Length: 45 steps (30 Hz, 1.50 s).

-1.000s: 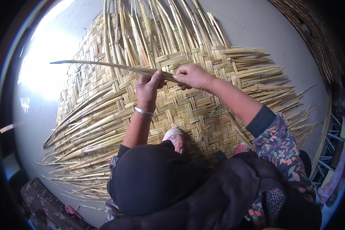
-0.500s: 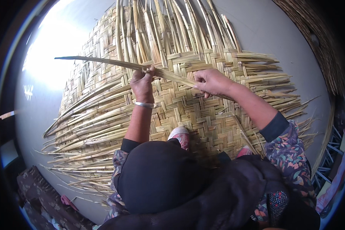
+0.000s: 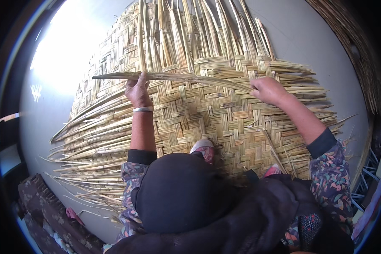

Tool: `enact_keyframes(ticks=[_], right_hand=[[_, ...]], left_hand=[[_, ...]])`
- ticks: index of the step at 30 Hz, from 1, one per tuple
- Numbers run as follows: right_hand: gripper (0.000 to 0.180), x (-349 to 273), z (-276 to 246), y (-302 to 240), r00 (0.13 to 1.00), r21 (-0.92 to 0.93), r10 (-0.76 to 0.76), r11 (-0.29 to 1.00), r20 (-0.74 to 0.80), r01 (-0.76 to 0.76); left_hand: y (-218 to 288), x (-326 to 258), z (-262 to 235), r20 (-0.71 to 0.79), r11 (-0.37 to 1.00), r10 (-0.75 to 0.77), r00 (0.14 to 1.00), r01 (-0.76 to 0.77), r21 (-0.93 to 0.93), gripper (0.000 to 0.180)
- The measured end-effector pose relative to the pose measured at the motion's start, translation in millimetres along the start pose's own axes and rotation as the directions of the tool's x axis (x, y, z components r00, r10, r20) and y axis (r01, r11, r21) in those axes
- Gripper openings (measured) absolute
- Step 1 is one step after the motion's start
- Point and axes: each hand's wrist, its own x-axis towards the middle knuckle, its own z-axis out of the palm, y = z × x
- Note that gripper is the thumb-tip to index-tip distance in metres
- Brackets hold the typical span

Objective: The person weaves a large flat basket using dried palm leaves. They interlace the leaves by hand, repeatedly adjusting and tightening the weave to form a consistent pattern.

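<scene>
A long flattened reed strip [image 3: 190, 78] stretches between my two hands above a woven reed mat [image 3: 199, 110]. My left hand [image 3: 138, 91] grips it near its dark, narrow left end, thumb on top. At the strip's other end, my right hand [image 3: 270, 90] is closed around it, fingers curled. Beneath lies the mat in a chunky twill pattern of pale yellow-green strips. Loose reed ends [image 3: 207, 34] stand out from its far side, and more unwoven ends [image 3: 106, 135] fan out to the left.
My shoes [image 3: 204, 150] rest on the mat. Short loose reed pieces [image 3: 274, 148] lie near my right foot. A stack of dark reeds [image 3: 347, 42] stands at the far right, and patterned dark cloth [image 3: 51, 211] sits at the lower left. Grey floor [image 3: 283, 25] surrounds the mat.
My hands have moved apart, the left one leftward and the right one rightward along the strip. The strip now lies more level, and its dark end reaches less far past my left hand.
</scene>
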Motion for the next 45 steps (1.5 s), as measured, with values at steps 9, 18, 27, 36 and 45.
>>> enact_keyframes(ticks=[9, 18, 27, 36, 45], right_hand=[[0.017, -9, 5, 50, 0.993, -0.139, 0.097, 0.985, -0.072, -0.106], [0.015, 0, -14, 71, 0.955, -0.127, 0.152, 0.974, -0.253, -0.189], [0.019, 34, -25, 60, 0.858, 0.175, 0.325, 0.945, -0.398, -0.277], [0.024, 73, -19, 13, 0.754, 0.945, 0.637, 0.320, -0.160, -0.070], [0.023, 134, -32, -93, 0.918, 0.900, 0.382, 0.429, -0.108, -0.073]], left_hand=[[7, 31, -31, -0.081, 0.996, -0.027, 0.996, 0.020, -0.085, 0.017], [27, 94, -80, -0.237, 0.987, 0.075, 0.969, -0.105, -0.118, 0.007], [65, 144, -72, -0.375, 0.986, -0.128, 0.918, 0.079, -0.143, 0.028], [48, 122, 39, 0.465, 0.885, -0.388, 0.796, 0.179, 0.431, 0.040], [-1, 162, 91, 0.503, 0.527, -0.336, 0.797, -0.284, 0.801, 0.016]])
